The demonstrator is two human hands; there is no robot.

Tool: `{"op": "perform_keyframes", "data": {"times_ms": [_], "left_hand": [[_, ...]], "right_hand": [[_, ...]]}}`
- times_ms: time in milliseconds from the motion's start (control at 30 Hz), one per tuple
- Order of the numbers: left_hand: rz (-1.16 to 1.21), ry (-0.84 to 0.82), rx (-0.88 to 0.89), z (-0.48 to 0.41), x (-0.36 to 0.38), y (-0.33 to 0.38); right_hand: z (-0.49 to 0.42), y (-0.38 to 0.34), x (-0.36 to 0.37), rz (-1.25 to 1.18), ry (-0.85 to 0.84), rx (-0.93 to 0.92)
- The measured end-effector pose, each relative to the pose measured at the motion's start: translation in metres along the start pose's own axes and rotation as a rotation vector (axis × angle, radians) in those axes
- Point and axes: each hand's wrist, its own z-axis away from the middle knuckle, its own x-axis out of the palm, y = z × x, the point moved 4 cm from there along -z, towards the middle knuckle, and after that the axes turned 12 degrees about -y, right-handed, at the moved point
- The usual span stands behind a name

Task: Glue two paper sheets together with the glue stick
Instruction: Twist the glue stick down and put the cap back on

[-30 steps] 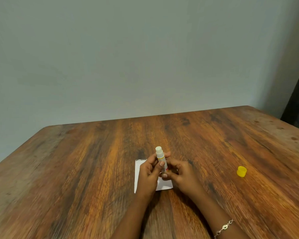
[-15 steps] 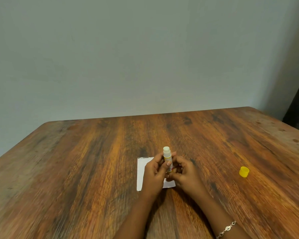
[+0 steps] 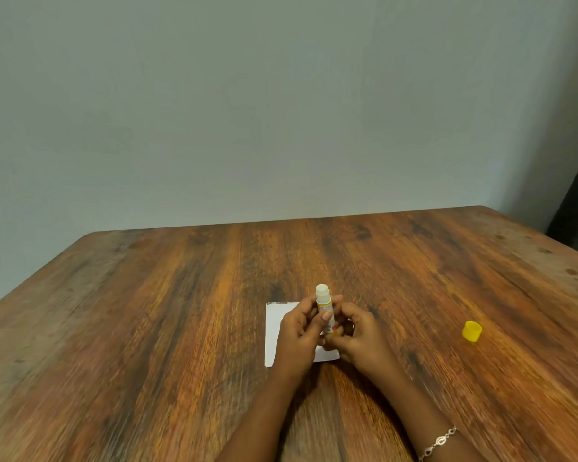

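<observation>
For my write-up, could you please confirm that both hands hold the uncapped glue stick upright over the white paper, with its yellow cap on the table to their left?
Only the side is wrong: the head view shows the yellow cap on the table to the right of the hands. The left hand and right hand do hold the uncapped glue stick upright over the white paper.

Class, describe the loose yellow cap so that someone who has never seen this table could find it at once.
Start at the wooden table. Right of the paper, where the left hand and right hand hold the glue stick, a cap lies alone on the wood. It is small, round and bright yellow, and nothing touches it.
</observation>
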Motion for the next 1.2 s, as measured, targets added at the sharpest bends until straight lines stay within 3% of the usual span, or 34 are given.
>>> {"op": "perform_keyframes", "data": {"times_ms": [167, 367, 567, 833, 1000, 1200], "left_hand": [[0.012, 0.028, -0.019, 0.0000, -0.0067, -0.0039], [0.014, 0.014, -0.025, 0.0013, -0.0003, -0.0048], [0.024, 0.044, -0.013, 0.0016, -0.0072, -0.0033], [-0.003, 0.015, -0.023, 0.0019, -0.0044, -0.0055], [-0.004, 0.035, -0.015, 0.0026, -0.0066, -0.0047], [-0.038, 0.026, -0.001, 0.0029, -0.0020, -0.0053]], "right_hand": [[0.0004, 0.0017, -0.0004, -0.061, -0.080, 0.004], [-0.0015, -0.0016, 0.0002, 0.061, -0.008, -0.005], [0.0004, 0.0015, 0.0010, 0.017, -0.063, 0.000], [0.0007, -0.0019, 0.0019, 0.075, -0.007, 0.019], [0.0017, -0.0019, 0.0023, -0.030, -0.073, 0.012], [-0.0001, -0.0052, 0.0015, 0.106, 0.002, 0.004]]}}
